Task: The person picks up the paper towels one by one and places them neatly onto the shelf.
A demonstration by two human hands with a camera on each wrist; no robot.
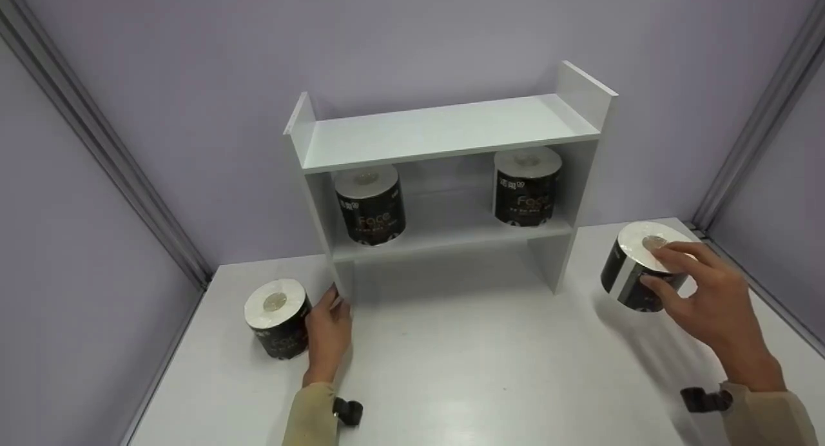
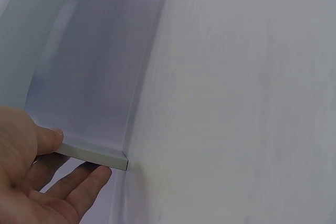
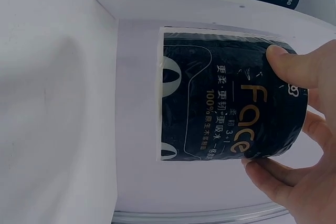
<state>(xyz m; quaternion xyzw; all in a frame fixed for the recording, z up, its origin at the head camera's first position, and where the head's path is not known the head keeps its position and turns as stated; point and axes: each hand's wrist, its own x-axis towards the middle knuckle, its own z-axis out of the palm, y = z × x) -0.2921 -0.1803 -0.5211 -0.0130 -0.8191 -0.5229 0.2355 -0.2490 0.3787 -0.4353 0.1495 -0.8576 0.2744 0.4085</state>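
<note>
My right hand [image 1: 712,298] grips a toilet paper roll [image 1: 631,291] in black printed wrap. The roll is tilted, and its shadow lies on the table below it. In the right wrist view the gold "Face" lettering on the wrapped roll [image 3: 220,98] shows, with thumb and fingers at one end. My left hand [image 1: 329,336] is at the lower left leg of a white two-tier shelf [image 1: 451,130]. The left wrist view shows the thumb and fingers on opposite sides of the shelf's side panel [image 2: 97,156], pinching it. Another roll [image 1: 277,317] stands just left of that hand.
Two more rolls stand on the shelf's middle board: one at the left [image 1: 370,207], one at the right [image 1: 527,188]. The white table [image 1: 451,356] meets a pale back wall [image 1: 425,40]. Metal frame posts [image 1: 760,111] run up both corners.
</note>
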